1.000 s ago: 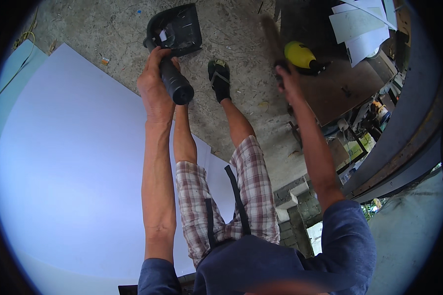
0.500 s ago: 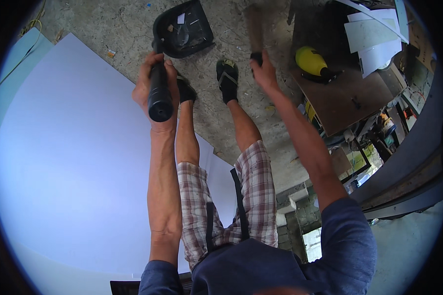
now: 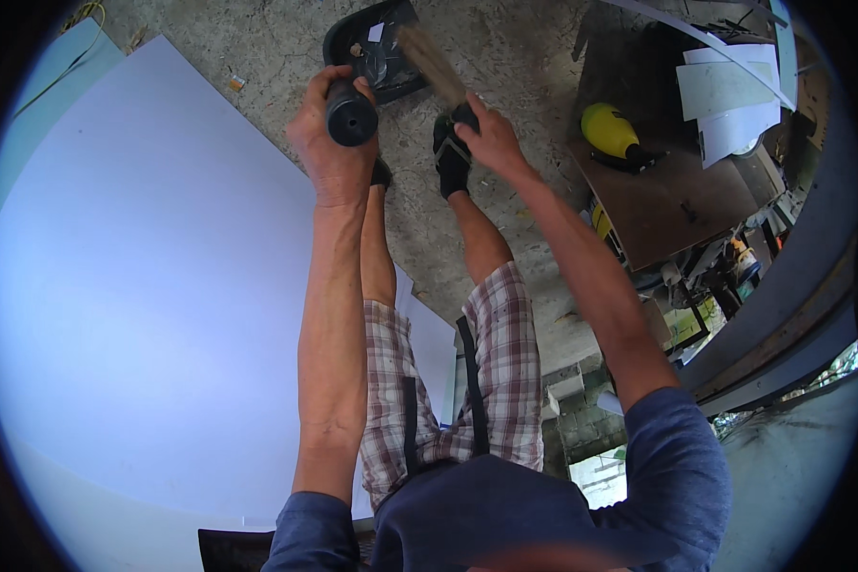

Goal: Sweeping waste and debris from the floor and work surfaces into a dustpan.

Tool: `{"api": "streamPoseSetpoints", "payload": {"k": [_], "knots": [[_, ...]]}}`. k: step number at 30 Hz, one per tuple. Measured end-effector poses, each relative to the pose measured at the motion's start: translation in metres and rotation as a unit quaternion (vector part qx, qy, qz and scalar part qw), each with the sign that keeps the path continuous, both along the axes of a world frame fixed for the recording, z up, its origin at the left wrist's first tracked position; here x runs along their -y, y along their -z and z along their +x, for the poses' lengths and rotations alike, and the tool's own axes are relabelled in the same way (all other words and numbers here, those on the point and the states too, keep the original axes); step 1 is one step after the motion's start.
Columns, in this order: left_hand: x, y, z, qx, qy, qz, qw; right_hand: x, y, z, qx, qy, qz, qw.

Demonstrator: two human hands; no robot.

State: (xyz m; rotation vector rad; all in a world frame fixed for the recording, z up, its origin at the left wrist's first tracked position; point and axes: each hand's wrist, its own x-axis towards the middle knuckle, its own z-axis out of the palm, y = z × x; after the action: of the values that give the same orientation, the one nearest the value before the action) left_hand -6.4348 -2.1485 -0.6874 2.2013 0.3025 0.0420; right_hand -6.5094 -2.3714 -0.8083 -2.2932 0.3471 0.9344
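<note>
My left hand [image 3: 329,148] is wrapped round the thick black handle [image 3: 351,112] of a dustpan, its end pointing up at me. Beyond it lies the black dustpan [image 3: 343,33] on the concrete floor, holding scraps and a small white piece. My right hand [image 3: 494,138], to the right, is closed on the dark grip of a brush [image 3: 431,65], whose blurred, light-brown bristles reach over the dustpan's right side. My dark sandalled foot [image 3: 453,162] is just below the brush.
A large white sheet [image 3: 153,286] fills the left side. On the right stands a brown board surface [image 3: 677,224] with a yellow, black-based rounded container [image 3: 608,129] and white offcuts [image 3: 734,114]. Clutter lies beneath it, beside a curved grey panel [image 3: 801,315].
Both hands have shifted in the view: my left upward and rightward, my right leftward with the brush, whose bristles have swung over the dustpan. The dustpan also appears further right.
</note>
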Motion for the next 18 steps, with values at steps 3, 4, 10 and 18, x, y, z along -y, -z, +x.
{"api": "streamPoseSetpoints", "payload": {"k": [3,4,10,18], "knots": [[-0.025,-0.004,-0.015,0.01,0.012,-0.002,1.0,-0.009,-0.039,-0.052,0.003,0.053,0.044,0.998],[-0.031,-0.003,-0.02,0.019,0.024,-0.007,1.0,0.0,-0.048,-0.061,-0.008,0.115,0.038,0.993],[-0.053,-0.014,-0.039,-0.023,0.104,-0.031,0.994,0.061,-0.016,-0.096,0.009,0.366,-0.118,0.923],[-0.072,-0.017,-0.047,-0.036,0.133,-0.017,0.99,-0.089,-0.044,-0.103,-0.083,0.175,0.011,0.981]]}}
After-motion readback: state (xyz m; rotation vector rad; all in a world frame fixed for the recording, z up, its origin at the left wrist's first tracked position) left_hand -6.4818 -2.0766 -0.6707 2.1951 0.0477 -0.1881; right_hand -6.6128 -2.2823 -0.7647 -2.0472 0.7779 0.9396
